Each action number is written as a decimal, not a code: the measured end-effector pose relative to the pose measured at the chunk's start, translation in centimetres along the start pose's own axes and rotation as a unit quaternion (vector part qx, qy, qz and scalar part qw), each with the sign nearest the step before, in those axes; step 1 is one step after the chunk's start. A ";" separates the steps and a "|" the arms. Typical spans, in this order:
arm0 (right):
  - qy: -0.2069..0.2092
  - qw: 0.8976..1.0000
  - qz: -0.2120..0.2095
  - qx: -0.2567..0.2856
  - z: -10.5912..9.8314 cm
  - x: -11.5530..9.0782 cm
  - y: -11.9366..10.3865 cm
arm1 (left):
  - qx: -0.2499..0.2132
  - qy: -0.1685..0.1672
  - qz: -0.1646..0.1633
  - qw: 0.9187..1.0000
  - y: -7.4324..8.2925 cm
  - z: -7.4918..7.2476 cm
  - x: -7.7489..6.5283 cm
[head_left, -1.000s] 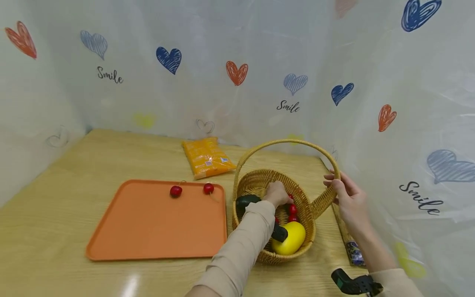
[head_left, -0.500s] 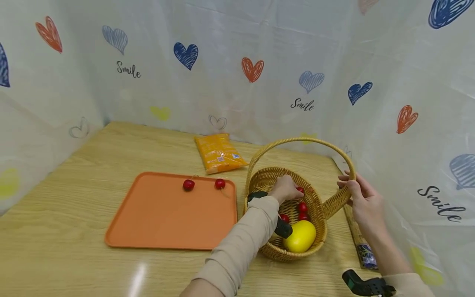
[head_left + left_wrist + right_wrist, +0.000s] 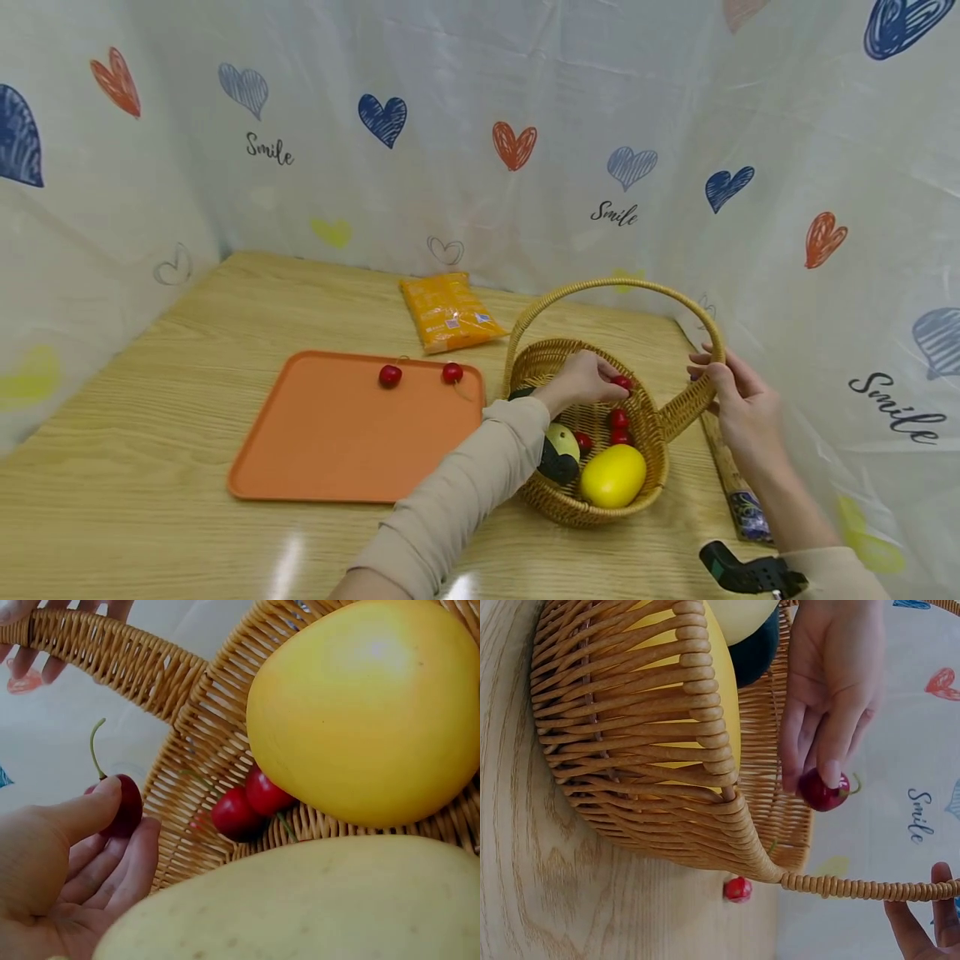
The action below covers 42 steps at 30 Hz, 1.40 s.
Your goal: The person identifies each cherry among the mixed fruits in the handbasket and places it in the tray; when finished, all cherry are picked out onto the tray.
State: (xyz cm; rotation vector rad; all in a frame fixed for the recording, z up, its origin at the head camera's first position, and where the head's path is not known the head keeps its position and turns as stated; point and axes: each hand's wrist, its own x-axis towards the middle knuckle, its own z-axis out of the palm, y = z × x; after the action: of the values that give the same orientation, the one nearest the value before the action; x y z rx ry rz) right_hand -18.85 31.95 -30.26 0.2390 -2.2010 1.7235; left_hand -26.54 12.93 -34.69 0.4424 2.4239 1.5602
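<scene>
My left hand (image 3: 585,379) is over the wicker basket (image 3: 647,492) and pinches a dark red cherry (image 3: 126,808) between thumb and fingers, its green stem sticking up. My right hand (image 3: 746,412) grips the arched basket handle (image 3: 600,283) low on its right side. Inside the basket lie a large yellow fruit (image 3: 613,476), a pale green speckled fruit (image 3: 315,907), and several cherries (image 3: 236,815). A dark green rounded thing (image 3: 756,649) sits on the basket's left side, mostly covered by my left arm in the head view.
An orange tray (image 3: 345,433) stands left of the basket, with two cherries (image 3: 390,376) near its back edge. Behind is an orange packet (image 3: 452,312). The right wrist view shows a small red round thing (image 3: 737,889) beyond the basket. A patterned item (image 3: 750,512) lies right.
The head view has turned slightly left. My left hand has gone from reaching down among the cherries to holding one up near the basket's right side. The right hand keeps its grip.
</scene>
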 end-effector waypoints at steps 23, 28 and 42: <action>-0.013 1.000 -0.006 0.002 -0.1 -0.4 -0.4 | 0.000 -0.038 0.060 0.997 0.3 -2.1 -2.8; -0.014 1.000 -0.008 0.010 0.0 -0.5 -0.4 | 0.003 -0.055 0.083 0.995 0.2 -2.4 -3.9; -0.014 1.000 -0.001 -0.002 -0.1 -0.5 -0.4 | -0.072 -0.094 0.102 0.988 -0.4 -4.4 -7.6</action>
State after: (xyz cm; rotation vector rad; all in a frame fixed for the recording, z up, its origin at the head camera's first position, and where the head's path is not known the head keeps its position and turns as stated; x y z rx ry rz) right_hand -18.19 31.91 -30.06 0.2668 -2.2235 1.7234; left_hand -21.00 6.26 -33.12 0.7913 2.1635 1.6756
